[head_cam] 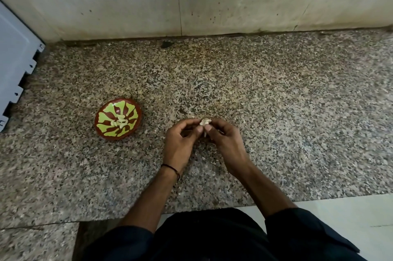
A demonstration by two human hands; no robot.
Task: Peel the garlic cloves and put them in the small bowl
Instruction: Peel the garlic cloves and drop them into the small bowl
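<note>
A small brown bowl (106, 132) with a green pattern sits on the speckled granite counter, left of my hands. Several pale peeled garlic cloves (120, 122) lie in its middle. My left hand (180, 143) and my right hand (225, 143) meet above the counter, fingertips together. Between them they pinch a small piece of garlic (204, 122), whitish with a papery skin; a thin strip hangs down from it. Most of the garlic is hidden by my fingers.
The granite counter (276, 111) runs back to a stained tiled wall (212, 1). A white appliance (14, 65) with a stepped edge stands at the far left. The counter's front edge is close to my body, with a pale floor at the lower right.
</note>
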